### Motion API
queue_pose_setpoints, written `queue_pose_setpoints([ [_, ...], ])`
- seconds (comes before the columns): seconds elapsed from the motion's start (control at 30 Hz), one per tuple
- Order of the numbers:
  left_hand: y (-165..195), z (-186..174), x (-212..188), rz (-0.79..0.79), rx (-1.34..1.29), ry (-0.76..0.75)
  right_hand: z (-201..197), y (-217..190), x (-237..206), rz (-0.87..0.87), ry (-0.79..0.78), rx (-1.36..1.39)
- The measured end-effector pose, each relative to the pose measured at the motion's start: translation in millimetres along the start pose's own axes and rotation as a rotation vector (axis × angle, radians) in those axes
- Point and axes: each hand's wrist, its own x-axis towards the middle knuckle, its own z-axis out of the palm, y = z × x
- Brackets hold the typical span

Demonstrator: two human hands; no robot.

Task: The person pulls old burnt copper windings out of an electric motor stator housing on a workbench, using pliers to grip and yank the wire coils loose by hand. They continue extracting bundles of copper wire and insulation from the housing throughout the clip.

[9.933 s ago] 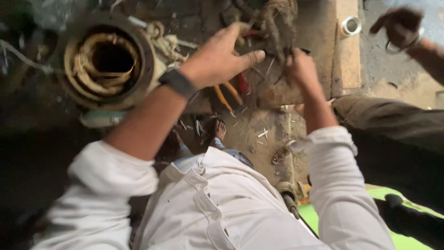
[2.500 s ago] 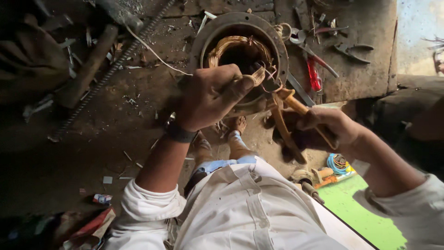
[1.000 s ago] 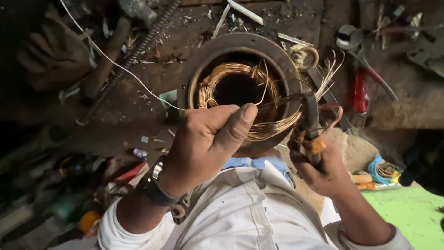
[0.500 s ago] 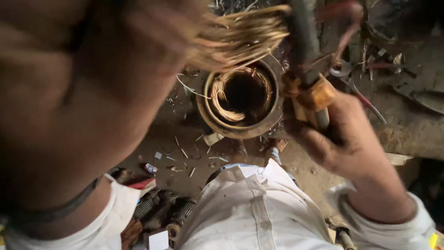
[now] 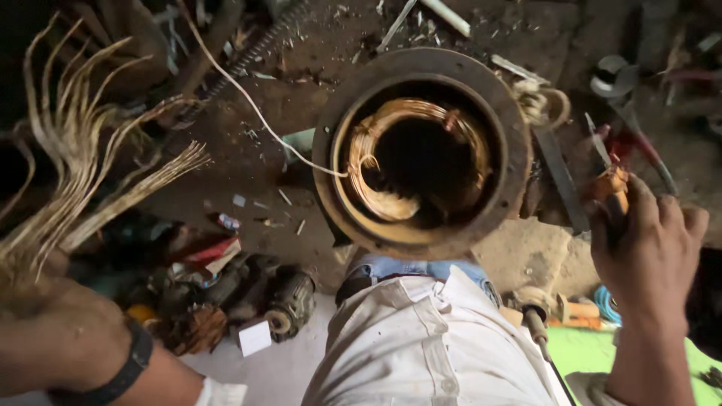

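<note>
Two hands are up and well apart, and the big change from half a second ago is that the bundle of copper wire strands (image 5: 83, 173) has come clear of the motor stator housing (image 5: 421, 150). The left hand (image 5: 45, 331) has swung out to the far left of the head view, its grip closed tight round the lower ends of the strands, which fan upward and outward, bent and frayed. A second ago these same strands still reached across the mouth of the housing; now nothing joins them to it.

The right hand (image 5: 650, 252) holds the orange-handled tool (image 5: 613, 184) to the right of the housing, its grip wrapped round the handle, the working end blurred and pointing up toward the red-handled pliers (image 5: 639, 146) on the floor.

The housing stands on the dirty floor just ahead of the person's knees, open end up, with a ring of copper winding (image 5: 383, 180) remaining along its inner wall. A thin white cord (image 5: 248, 98) trails from its rim to the upper left. Judging by this, one batch of winding is out and more remains inside.
</note>
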Motion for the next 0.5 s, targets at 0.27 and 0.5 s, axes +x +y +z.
queue_pose_setpoints([
  [0.27,-48.0,14.2,-22.1,-0.047,0.013,0.033,80.2,-11.2,12.9,0.059,0.055,-0.016],
  [0.5,-63.2,16.0,-25.0,-0.065,0.034,0.012,87.5,-30.8,41.0,0.101,-0.010,0.263],
])
